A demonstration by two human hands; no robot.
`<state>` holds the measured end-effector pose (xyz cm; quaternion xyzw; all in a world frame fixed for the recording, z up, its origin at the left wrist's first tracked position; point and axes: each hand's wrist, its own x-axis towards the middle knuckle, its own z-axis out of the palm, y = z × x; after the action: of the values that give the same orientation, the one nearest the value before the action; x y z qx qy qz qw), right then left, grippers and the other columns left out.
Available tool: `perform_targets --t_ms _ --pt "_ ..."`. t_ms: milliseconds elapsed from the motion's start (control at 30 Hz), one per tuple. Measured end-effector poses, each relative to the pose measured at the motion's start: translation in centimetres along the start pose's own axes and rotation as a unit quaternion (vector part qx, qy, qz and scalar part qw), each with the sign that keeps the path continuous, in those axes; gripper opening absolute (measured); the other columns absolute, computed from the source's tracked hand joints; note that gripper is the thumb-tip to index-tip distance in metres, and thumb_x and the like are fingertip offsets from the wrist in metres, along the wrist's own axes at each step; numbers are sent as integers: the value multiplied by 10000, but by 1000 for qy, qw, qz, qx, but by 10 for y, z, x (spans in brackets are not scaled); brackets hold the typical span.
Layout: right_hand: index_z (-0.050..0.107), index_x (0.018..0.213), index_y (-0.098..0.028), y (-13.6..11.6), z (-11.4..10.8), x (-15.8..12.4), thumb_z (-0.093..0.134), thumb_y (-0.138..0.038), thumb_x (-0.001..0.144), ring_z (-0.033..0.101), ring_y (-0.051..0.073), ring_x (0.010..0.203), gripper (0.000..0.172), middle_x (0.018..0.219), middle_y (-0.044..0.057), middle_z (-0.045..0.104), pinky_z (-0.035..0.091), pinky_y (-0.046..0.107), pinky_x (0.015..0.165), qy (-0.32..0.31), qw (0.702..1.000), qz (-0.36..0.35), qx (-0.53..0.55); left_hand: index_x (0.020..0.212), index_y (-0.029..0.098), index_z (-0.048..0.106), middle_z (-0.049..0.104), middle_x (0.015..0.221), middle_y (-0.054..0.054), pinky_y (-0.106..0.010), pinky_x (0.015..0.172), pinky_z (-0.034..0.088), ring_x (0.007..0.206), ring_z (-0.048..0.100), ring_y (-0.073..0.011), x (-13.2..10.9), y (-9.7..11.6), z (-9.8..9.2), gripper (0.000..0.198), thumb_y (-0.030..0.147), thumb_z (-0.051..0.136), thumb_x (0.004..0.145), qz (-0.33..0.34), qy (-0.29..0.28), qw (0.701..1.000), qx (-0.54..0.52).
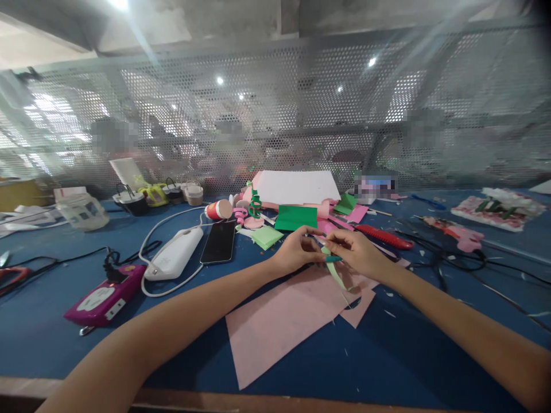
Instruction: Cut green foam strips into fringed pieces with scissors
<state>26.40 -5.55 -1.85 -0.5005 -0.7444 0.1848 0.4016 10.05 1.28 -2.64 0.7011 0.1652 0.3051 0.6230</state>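
Note:
Above a pink felt sheet (284,327), my left hand (295,252) and my right hand (355,250) meet, fingers pinched together. Between them is a narrow pale green strip (337,276), its loose end curling down over the pink sheet. A small teal piece shows by the fingertips; what it belongs to is unclear. The fingers partly hide the held end of the strip. A smaller pink piece (359,310) lies at the sheet's right end. Just beyond my hands are a dark green sheet (296,218) and light green squares (266,236).
Left of my hands lie a black phone (218,242), a white power strip (174,252) and a purple socket block (107,295). A red-handled cutter (385,236), a pink glue gun (465,236) and black cables are at right. A perforated metal screen (275,115) stands behind the blue table.

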Motion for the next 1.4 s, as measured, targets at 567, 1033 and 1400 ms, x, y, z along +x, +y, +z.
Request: perform_targets --t_ms 567,1033,1400 --pt "458 640 -189 -7 0 -2 441 -381 853 344 99 494 287 535 -34 388 235 245 479 -40 996 -2 -77 949 156 495 617 689 2 -249 589 469 599 586 -116 0 -4 -2 475 271 760 572 -20 -14 995 94" --pt "406 593 -187 -10 4 -2 450 -335 847 326 88 493 297 522 -44 360 214 245 480 -51 993 -4 -106 916 158 511 617 724 -5 -241 620 465 669 593 -131 1 -7 -4 437 277 757 575 22 5 984 177" --pt "404 577 -181 -8 1 -3 444 -309 858 384 91 488 311 521 -24 436 235 244 489 -59 981 -50 -178 946 160 504 620 672 9 -238 573 460 616 624 -144 0 -8 -5 400 239 721 619 9 -18 976 217"
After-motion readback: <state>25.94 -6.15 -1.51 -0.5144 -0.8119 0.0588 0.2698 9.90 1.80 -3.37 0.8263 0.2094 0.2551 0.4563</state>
